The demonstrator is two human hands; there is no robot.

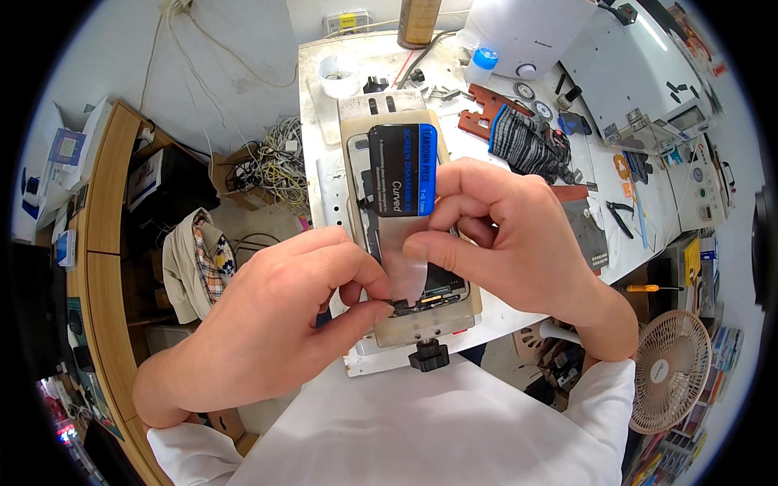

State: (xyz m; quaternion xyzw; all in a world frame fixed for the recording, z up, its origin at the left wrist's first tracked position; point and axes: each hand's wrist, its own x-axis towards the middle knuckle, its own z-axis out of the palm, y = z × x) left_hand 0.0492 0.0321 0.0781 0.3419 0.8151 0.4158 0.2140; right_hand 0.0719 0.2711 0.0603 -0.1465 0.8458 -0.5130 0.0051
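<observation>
An opened phone (446, 282) with bare inner parts lies in a beige clamping fixture (397, 332) that has a black knob (429, 355) at its near end. My right hand (502, 231) grips a thin flat pry card (405, 166), black and blue at the far end, with a bare metal blade pointing toward me. The blade's tip meets the phone's near edge. My left hand (300, 300) has thumb and forefinger pinched at the phone's near left corner, beside the tip; what lies between those fingertips is too small to tell.
Right of the fixture lie a striped grey glove (527, 144), black-handled pliers (621, 220) and a brown holder (485, 109). Behind stand a blue-capped bottle (482, 65), a white cup (338, 77) and a white appliance (531, 32). A fan (669, 371) stands at lower right.
</observation>
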